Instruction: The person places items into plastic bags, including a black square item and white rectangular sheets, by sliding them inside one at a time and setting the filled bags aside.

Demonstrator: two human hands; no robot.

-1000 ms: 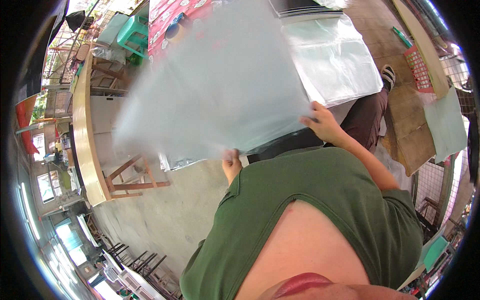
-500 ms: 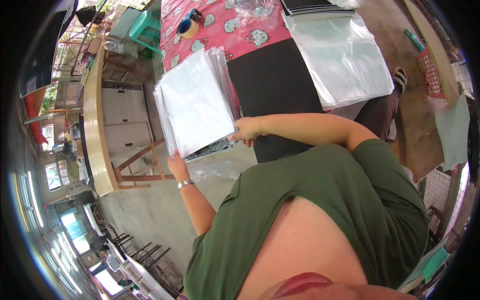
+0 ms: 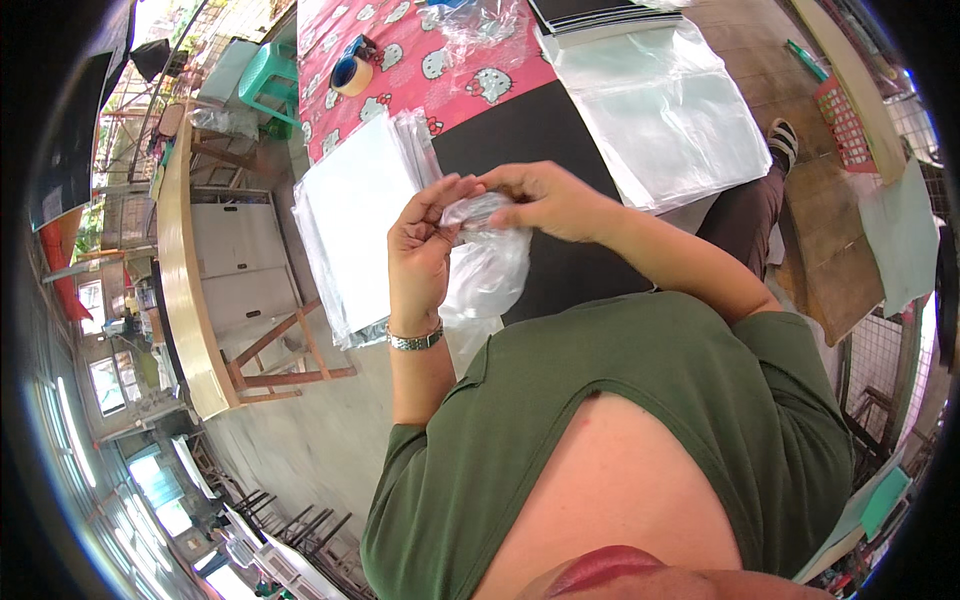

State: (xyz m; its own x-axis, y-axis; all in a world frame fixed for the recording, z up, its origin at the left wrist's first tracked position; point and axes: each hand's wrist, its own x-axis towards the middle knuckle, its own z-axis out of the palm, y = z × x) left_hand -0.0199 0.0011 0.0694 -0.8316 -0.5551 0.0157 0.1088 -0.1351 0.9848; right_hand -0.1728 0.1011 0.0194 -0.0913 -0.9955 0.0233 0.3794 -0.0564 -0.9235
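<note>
Close together in front of my chest, my hands gather a piece of crumpled clear plastic (image 3: 497, 280). My left hand (image 3: 418, 238), with a metal-band watch at its wrist, has its fingers curled against the plastic's left side. From the right, my right hand (image 3: 560, 200) pinches the bunched upper part, and the rest hangs loose below. Behind my left hand lies a stack of white sheets in clear sleeves (image 3: 350, 215). A large black sheet (image 3: 540, 130) lies partly behind my right hand and forearm.
A pink patterned cloth (image 3: 420, 100) covers the table. On it are a tape dispenser (image 3: 352, 72) and loose clear plastic (image 3: 480, 30). To the right are a pile of clear plastic bags (image 3: 690, 120) and black-and-white boards (image 3: 600, 20). A green stool (image 3: 268, 80) stands left.
Both hands have left the lower edge of the sleeved stack and come together higher up, now with crumpled clear plastic bunched between them. The view has shifted slightly.
</note>
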